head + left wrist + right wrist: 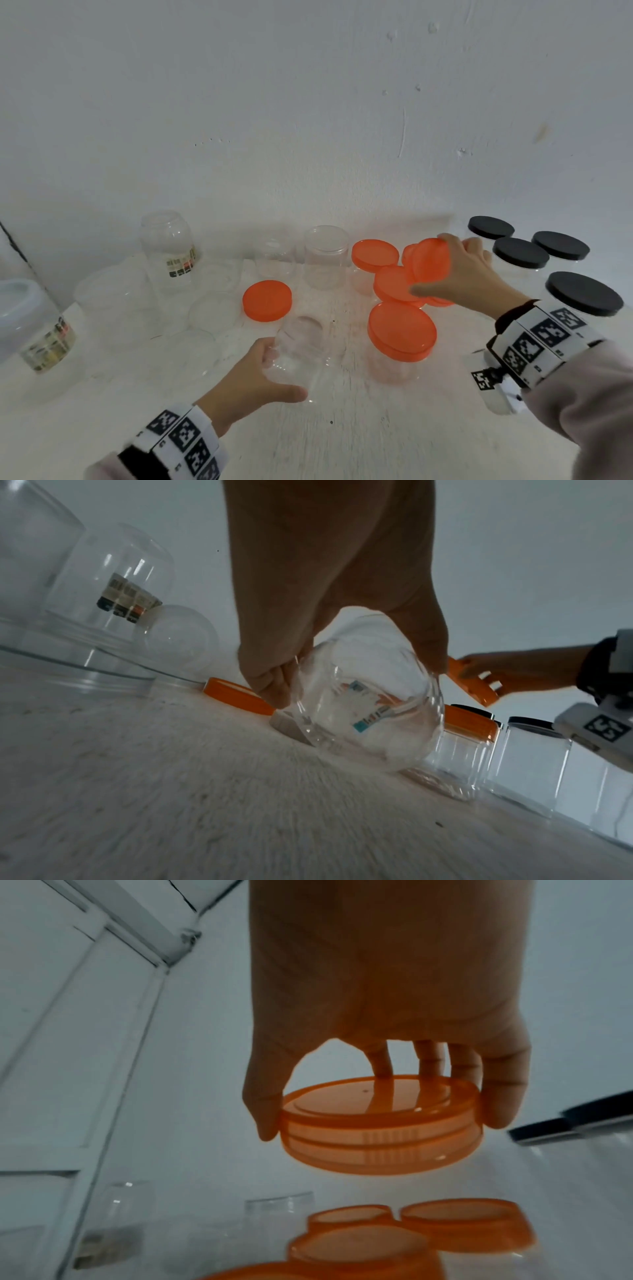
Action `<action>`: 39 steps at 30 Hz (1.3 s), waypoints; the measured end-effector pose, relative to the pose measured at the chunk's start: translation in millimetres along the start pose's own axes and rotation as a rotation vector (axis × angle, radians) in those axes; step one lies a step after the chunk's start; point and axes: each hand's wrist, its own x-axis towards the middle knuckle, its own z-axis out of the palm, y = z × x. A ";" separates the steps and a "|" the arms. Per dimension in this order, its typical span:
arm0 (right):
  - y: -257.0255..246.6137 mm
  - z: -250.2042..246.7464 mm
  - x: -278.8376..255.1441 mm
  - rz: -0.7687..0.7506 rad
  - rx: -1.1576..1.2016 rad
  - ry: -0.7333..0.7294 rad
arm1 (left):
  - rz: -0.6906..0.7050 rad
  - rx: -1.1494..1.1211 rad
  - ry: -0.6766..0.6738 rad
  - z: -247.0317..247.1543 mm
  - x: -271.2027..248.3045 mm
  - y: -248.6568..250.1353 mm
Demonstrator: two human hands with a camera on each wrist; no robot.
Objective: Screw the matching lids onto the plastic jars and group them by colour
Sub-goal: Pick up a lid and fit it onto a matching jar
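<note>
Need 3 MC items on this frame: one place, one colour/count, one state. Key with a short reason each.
1. Where do the black-lidded jars stand, seen from the head camera?
A. right side of the table
B. left side of the table
C. stacked in the middle

2. How many black lids show in the head view?
A. two
B. four
C. six

3. What is in the right hand?
A. nothing
B. a black lid
C. an orange lid, off the table

Key:
1 A: the black-lidded jars cluster at the right of the table.
2 B: four black lids can be counted there.
3 C: the right hand grips the orange lid by its rim, above the loose orange lids, while the left hand holds an open clear jar.
</note>
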 end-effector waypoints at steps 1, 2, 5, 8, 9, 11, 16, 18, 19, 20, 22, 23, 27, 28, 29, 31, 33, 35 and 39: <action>-10.5 1.3 -4.0 -0.047 0.005 -0.018 | 0.001 0.013 -0.006 1.5 1.2 -2.0; -20.9 2.9 -8.2 -0.092 0.005 -0.040 | 0.003 0.021 -0.015 2.9 2.1 -3.6; -51.3 11.4 -21.6 -0.219 -0.013 -0.114 | -0.003 0.031 -0.073 4.9 3.2 -6.5; -76.9 25.1 -35.0 -0.336 -0.059 -0.225 | 0.001 0.014 -0.121 4.6 2.3 -7.0; -83.9 30.4 -38.9 -0.368 -0.075 -0.272 | 0.015 0.006 -0.128 4.5 1.5 -6.5; -96.8 40.8 -44.9 -0.414 -0.108 -0.378 | 0.100 -0.035 -0.162 4.1 -1.6 -3.4; -124.0 61.4 -51.1 -0.439 -0.217 -0.593 | 0.320 -0.080 -0.176 7.8 -6.5 3.4; -132.2 67.0 -51.5 -0.435 -0.267 -0.661 | 0.342 -0.107 -0.171 7.8 -6.2 1.1; -135.6 69.5 -51.3 -0.436 -0.299 -0.690 | 0.342 -0.106 -0.170 7.6 -5.8 -0.1; -138.8 71.7 -51.2 -0.441 -0.333 -0.715 | 0.339 -0.101 -0.169 7.6 -4.9 -2.2; -144.3 75.9 -51.1 -0.453 -0.394 -0.748 | 0.323 -0.090 -0.154 8.2 -1.9 -6.9; -146.9 77.7 -51.0 -0.459 -0.417 -0.758 | 0.314 -0.083 -0.143 8.0 -0.9 -8.6; -153.2 82.9 -51.7 -0.467 -0.471 -0.790 | 0.242 -0.029 -0.093 7.3 3.0 -14.9; -153.9 83.7 -52.0 -0.465 -0.480 -0.792 | 0.218 -0.018 -0.085 7.1 3.6 -15.8; -154.4 84.3 -52.4 -0.461 -0.486 -0.795 | 0.203 -0.016 -0.084 7.1 4.9 -16.9; -155.1 85.0 -53.1 -0.455 -0.498 -0.802 | 0.198 -0.023 -0.089 7.4 8.3 -20.1; -155.3 85.3 -53.3 -0.454 -0.507 -0.809 | 0.189 -0.004 -0.084 7.7 10.4 -21.9; -154.8 85.8 -53.8 -0.450 -0.502 -0.813 | 0.167 0.033 -0.059 8.1 11.8 -23.1; -152.4 88.6 -56.0 -0.446 -0.499 -0.802 | 0.149 0.083 -0.036 8.9 12.2 -23.5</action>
